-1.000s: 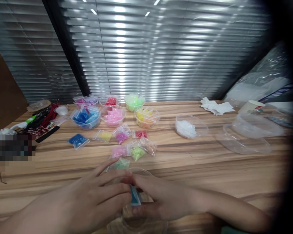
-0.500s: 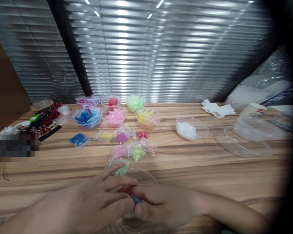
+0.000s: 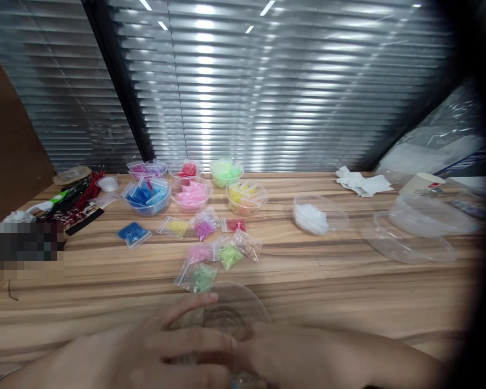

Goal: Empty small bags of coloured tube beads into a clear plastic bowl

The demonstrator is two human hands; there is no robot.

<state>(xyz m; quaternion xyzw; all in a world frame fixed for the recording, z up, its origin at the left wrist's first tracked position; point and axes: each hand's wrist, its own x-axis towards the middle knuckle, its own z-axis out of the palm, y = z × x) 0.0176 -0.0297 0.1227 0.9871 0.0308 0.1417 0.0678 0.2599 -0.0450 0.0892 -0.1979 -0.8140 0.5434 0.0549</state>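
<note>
Plastic container [image 3: 245,300], clear and round-rimmed, lies toward the near edge of the table [image 3: 328,292], partly hidden by the left hand [image 3: 157,351] and right hand [image 3: 283,351]; whether either grip holds anything, I cannot tell.

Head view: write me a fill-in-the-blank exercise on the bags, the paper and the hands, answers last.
1. The bag directly left of the loose yellow bag is ____ in colour.
2. The loose red bag lies to the ____ of that yellow one.
3. The paper left of the paper cup is ____.
4. The left hand and right hand are nearest the picture's ____ edge.
Missing words: blue; right; white; bottom.
</note>
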